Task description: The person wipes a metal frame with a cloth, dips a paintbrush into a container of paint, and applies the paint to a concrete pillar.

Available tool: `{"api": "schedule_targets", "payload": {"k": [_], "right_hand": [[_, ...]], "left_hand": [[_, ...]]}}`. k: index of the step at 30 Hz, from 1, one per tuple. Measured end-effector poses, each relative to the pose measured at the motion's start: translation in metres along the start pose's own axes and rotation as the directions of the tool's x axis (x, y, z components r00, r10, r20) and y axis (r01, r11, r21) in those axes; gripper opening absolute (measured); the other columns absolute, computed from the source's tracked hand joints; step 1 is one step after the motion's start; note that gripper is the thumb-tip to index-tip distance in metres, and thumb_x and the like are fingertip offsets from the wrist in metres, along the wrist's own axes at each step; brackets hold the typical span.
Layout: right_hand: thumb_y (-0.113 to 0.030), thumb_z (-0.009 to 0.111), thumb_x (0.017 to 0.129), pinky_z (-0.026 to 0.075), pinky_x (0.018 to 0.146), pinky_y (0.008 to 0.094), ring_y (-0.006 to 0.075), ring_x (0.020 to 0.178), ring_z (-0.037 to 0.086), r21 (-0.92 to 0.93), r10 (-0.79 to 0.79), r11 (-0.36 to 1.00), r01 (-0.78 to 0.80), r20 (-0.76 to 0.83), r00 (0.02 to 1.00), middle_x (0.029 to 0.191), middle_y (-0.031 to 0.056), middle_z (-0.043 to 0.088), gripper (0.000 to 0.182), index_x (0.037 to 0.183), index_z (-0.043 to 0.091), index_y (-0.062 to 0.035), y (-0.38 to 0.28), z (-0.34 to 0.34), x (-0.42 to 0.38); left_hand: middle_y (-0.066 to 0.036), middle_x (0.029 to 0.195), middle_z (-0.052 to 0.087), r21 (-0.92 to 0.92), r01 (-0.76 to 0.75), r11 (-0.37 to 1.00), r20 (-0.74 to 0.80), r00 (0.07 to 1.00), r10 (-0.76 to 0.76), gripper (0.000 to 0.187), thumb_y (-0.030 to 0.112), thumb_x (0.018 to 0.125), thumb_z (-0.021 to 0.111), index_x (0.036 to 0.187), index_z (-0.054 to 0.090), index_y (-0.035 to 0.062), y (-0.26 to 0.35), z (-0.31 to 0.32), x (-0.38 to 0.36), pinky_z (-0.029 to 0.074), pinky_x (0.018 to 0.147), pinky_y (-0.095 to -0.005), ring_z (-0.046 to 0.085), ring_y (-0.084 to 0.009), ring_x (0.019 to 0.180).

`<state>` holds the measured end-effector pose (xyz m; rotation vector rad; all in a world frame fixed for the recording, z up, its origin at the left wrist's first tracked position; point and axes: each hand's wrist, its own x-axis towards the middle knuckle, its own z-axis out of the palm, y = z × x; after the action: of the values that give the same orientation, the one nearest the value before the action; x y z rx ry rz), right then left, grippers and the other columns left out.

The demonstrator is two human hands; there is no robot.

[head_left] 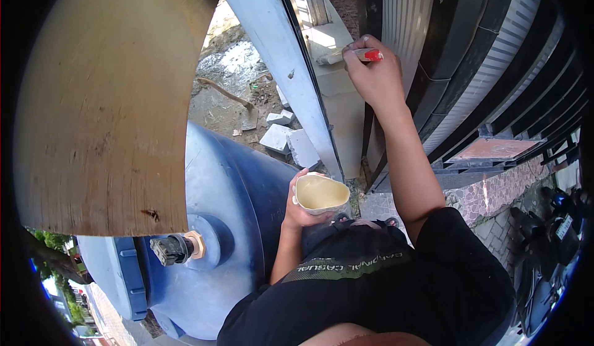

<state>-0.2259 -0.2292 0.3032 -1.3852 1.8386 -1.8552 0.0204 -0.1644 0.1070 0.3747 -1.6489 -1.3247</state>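
My right hand is closed around a paintbrush with a red-ended handle. Its bristles point left, right at the pale surface of a narrow wall strip between a light metal post and dark slats. Lower down, close to my body, my left hand grips a cream-coloured cut-open container from its left side. Pale cream paint lies inside it, and the opening faces up toward me. Some of the left fingers are hidden behind the container.
A big blue tank stands at my left, with a wooden board above it. The light metal post slants past the wall strip. Concrete blocks and a hoe lie beyond; dark slats rise at right, motorcycles lower right.
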Motion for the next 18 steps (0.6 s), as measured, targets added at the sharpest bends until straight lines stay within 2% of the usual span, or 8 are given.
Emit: {"api": "schedule_targets", "payload": {"k": [1,3,7,10,12,14,16,18], "right_hand": [[-0.024,0.063,0.071,0.05,0.066,0.0391,0.0375,0.073,0.062,-0.007,-0.002,1.0,0.002,0.011,1.0,0.073,0.0183,0.064,0.025,0.084,0.063,-0.0024,0.003,0.006,0.006],[-0.024,0.063,0.072,0.05,0.066,0.039,0.0364,0.074,0.063,-0.08,-0.095,0.993,0.089,-0.069,0.993,0.072,0.018,0.064,0.025,0.084,0.062,-0.0023,0.01,0.02,0.018],[-0.023,0.063,0.073,0.05,0.066,0.0375,0.0349,0.074,0.064,-0.14,-0.135,0.982,0.13,-0.029,0.99,0.072,0.0169,0.064,0.024,0.084,0.062,-0.0022,0.02,0.013,0.002],[-0.022,0.062,0.074,0.05,0.066,0.0365,0.0338,0.074,0.064,-0.062,-0.116,0.991,0.115,-0.004,0.993,0.073,0.0162,0.064,0.021,0.083,0.062,-0.0021,0.008,-0.005,-0.015],[-0.021,0.062,0.074,0.05,0.066,0.0354,0.0336,0.072,0.064,0.016,0.016,1.0,-0.015,-0.06,0.998,0.073,0.0156,0.064,0.02,0.082,0.061,-0.0022,0.0,-0.011,-0.016],[-0.021,0.062,0.074,0.05,0.067,0.0365,0.0344,0.073,0.064,-0.021,0.04,0.999,-0.042,-0.088,0.995,0.074,0.0162,0.065,0.02,0.08,0.061,-0.0026,-0.007,-0.005,-0.001],[-0.023,0.061,0.074,0.049,0.068,0.0396,0.0363,0.076,0.064,-0.138,-0.023,0.99,-0.008,-0.217,0.976,0.075,0.0174,0.065,0.02,0.081,0.061,-0.0039,-0.008,0.008,0.021],[-0.027,0.059,0.074,0.049,0.071,0.0438,0.0387,0.081,0.062,-0.202,0.03,0.977,-0.076,-0.223,0.974,0.079,0.0182,0.065,0.023,0.082,0.061,-0.0056,0.007,0.021,0.047]], "left_hand": [[-0.02,0.119,0.051,0.014,-0.001,1.0,0.022,1.0,0.0,0.108,0.015,0.052,0.087,0.137,0.021,0.0031,-0.001,0.0,-0.001,0.046,0.093,-0.0424,0.055,-0.0296,0.109],[-0.02,0.119,0.051,0.002,0.009,1.0,0.019,1.0,-0.009,0.108,0.014,0.052,0.087,0.137,0.022,0.0032,0.0,0.003,0.002,0.046,0.093,-0.042,0.055,-0.0293,0.109],[-0.019,0.12,0.052,-0.048,0.014,0.999,0.024,1.0,-0.012,0.108,0.012,0.051,0.087,0.138,0.022,0.0029,0.002,0.005,0.003,0.046,0.092,-0.0415,0.055,-0.0287,0.109],[-0.019,0.12,0.052,-0.047,-0.024,0.999,0.019,1.0,0.025,0.109,0.012,0.051,0.087,0.138,0.022,0.0025,-0.003,0.002,-0.001,0.045,0.093,-0.0415,0.055,-0.0287,0.109],[-0.018,0.119,0.052,-0.029,0.019,0.999,0.025,1.0,-0.018,0.109,0.012,0.051,0.087,0.138,0.021,0.0024,-0.004,0.0,-0.004,0.045,0.093,-0.0416,0.055,-0.0286,0.11],[-0.019,0.119,0.052,-0.035,0.029,0.999,0.023,0.999,-0.028,0.109,0.013,0.051,0.087,0.138,0.022,0.0028,-0.004,0.0,-0.004,0.045,0.093,-0.0418,0.055,-0.0286,0.109],[-0.015,0.119,0.054,-0.085,0.011,0.996,0.02,1.0,-0.01,0.11,0.005,0.049,0.087,0.138,0.022,0.0033,-0.003,0.001,0.0,0.045,0.094,-0.0383,0.056,-0.0251,0.108],[-0.015,0.119,0.054,-0.077,0.008,0.997,0.032,0.999,-0.005,0.111,0.005,0.049,0.087,0.138,0.021,0.0029,-0.004,0.003,0.002,0.045,0.093,-0.038,0.056,-0.0247,0.108]]}}
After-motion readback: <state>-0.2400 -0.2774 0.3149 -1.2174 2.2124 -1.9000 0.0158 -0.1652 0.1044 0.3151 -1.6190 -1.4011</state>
